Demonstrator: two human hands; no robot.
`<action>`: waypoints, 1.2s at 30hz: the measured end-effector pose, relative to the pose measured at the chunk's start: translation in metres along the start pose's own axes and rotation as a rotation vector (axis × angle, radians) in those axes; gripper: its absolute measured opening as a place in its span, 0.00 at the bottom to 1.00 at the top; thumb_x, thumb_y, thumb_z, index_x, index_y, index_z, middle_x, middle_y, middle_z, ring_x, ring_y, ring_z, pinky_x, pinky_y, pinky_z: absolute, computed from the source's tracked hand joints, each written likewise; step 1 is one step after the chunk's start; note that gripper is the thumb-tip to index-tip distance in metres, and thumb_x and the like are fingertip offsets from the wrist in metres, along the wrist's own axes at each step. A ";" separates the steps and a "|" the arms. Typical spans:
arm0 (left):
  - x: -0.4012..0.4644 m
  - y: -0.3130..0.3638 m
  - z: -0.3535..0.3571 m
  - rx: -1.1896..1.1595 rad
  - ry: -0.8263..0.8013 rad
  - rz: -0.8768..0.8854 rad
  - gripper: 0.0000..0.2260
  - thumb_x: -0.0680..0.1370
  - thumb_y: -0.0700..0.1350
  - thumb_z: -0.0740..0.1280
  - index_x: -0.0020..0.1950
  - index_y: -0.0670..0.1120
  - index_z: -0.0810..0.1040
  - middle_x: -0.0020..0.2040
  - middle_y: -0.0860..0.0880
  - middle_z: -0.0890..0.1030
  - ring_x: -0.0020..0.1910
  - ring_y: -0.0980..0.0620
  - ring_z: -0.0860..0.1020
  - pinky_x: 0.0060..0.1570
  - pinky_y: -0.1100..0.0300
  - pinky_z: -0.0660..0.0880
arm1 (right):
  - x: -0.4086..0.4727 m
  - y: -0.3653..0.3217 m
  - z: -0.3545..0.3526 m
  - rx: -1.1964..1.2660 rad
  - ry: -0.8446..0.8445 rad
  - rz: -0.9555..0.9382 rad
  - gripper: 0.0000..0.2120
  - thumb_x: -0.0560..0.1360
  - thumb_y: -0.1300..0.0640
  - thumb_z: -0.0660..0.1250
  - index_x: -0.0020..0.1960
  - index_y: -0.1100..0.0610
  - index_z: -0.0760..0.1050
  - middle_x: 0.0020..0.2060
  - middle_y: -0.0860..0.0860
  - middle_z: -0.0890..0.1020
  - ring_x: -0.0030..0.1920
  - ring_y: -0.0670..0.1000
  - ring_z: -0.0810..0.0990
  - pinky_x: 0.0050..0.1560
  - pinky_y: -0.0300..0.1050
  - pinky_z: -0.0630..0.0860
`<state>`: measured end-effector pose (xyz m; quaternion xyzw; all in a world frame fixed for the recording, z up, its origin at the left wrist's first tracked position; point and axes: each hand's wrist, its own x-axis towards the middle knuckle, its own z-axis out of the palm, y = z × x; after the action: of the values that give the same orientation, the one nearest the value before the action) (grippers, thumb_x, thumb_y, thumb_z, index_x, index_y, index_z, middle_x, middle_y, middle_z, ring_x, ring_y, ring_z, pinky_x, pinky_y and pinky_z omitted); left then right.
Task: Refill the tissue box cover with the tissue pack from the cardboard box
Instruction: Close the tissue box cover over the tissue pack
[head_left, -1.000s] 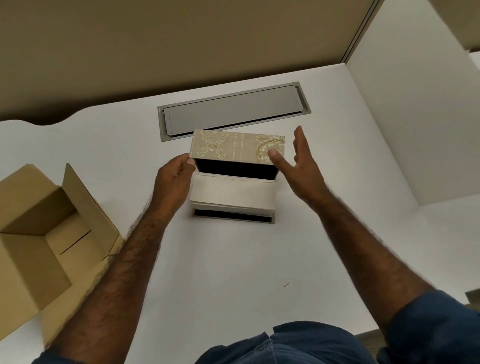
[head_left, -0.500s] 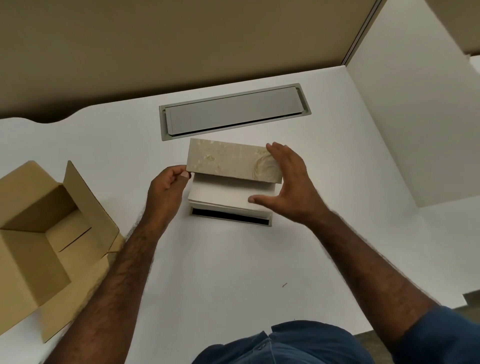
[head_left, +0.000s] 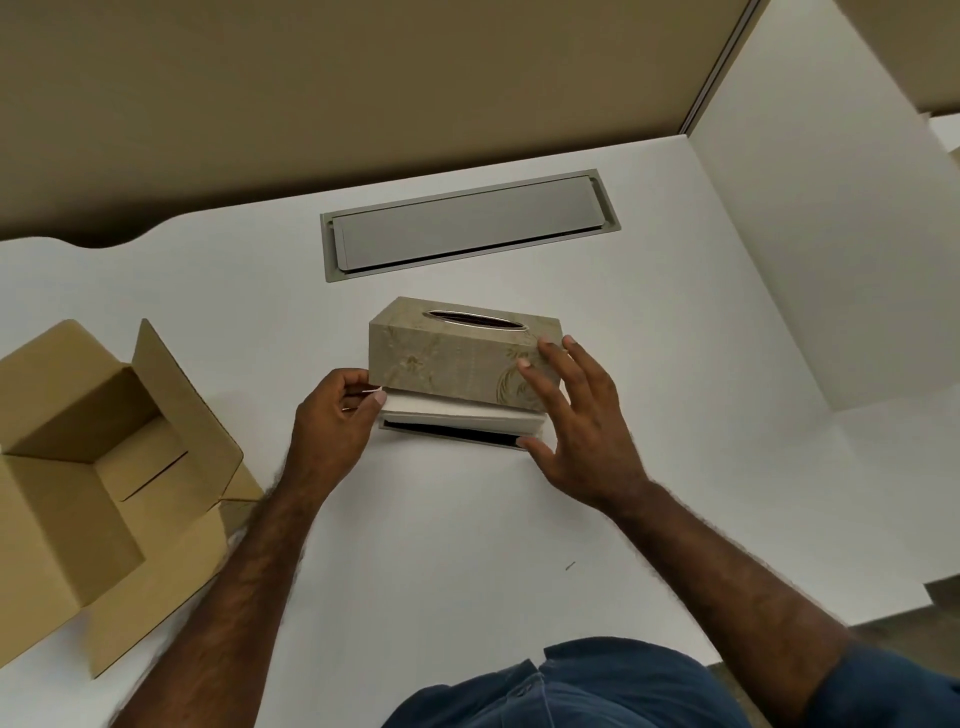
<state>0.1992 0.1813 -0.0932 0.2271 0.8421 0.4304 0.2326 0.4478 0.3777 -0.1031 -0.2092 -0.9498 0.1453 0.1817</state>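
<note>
1. Head view: we find the carton (head_left: 93, 483) open on the desk (head_left: 467, 545), well left of the work, with no pack inside.
2. Cover (head_left: 462, 358) hangs over the pack (head_left: 457, 413), slot up, long axis left-right, presumably for seating.
3. Left hand (head_left: 332, 431) pinches the cover's left end; right hand (head_left: 576, 415), fingers spread, presses its right end.

A white counter (head_left: 467, 545) fills the view, a grey metal hatch (head_left: 467, 226) set flush into it. A tan partition (head_left: 337, 88) backs it; a white side panel (head_left: 831, 234) stands at right.
</note>
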 end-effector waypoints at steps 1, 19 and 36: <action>-0.001 -0.001 0.000 0.010 0.002 0.001 0.11 0.78 0.45 0.74 0.59 0.51 0.79 0.50 0.56 0.84 0.49 0.60 0.83 0.55 0.56 0.81 | -0.002 0.000 0.002 -0.007 0.024 -0.002 0.47 0.72 0.49 0.83 0.84 0.52 0.63 0.84 0.59 0.66 0.86 0.64 0.60 0.82 0.65 0.65; 0.002 0.006 0.001 0.274 -0.158 0.106 0.30 0.72 0.45 0.80 0.68 0.47 0.68 0.54 0.49 0.81 0.50 0.49 0.82 0.51 0.55 0.77 | 0.014 0.005 0.003 0.023 0.082 0.031 0.43 0.73 0.42 0.80 0.82 0.57 0.70 0.81 0.60 0.70 0.82 0.64 0.66 0.81 0.61 0.65; 0.005 -0.013 0.018 0.371 -0.096 0.106 0.24 0.76 0.48 0.76 0.66 0.46 0.68 0.61 0.42 0.84 0.55 0.39 0.83 0.48 0.54 0.77 | -0.003 0.009 0.016 -0.056 0.093 -0.038 0.44 0.70 0.48 0.84 0.81 0.51 0.67 0.79 0.60 0.72 0.79 0.66 0.70 0.76 0.64 0.70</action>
<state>0.2036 0.1885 -0.1142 0.3301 0.8819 0.2681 0.2037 0.4467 0.3815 -0.1215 -0.2028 -0.9477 0.1052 0.2227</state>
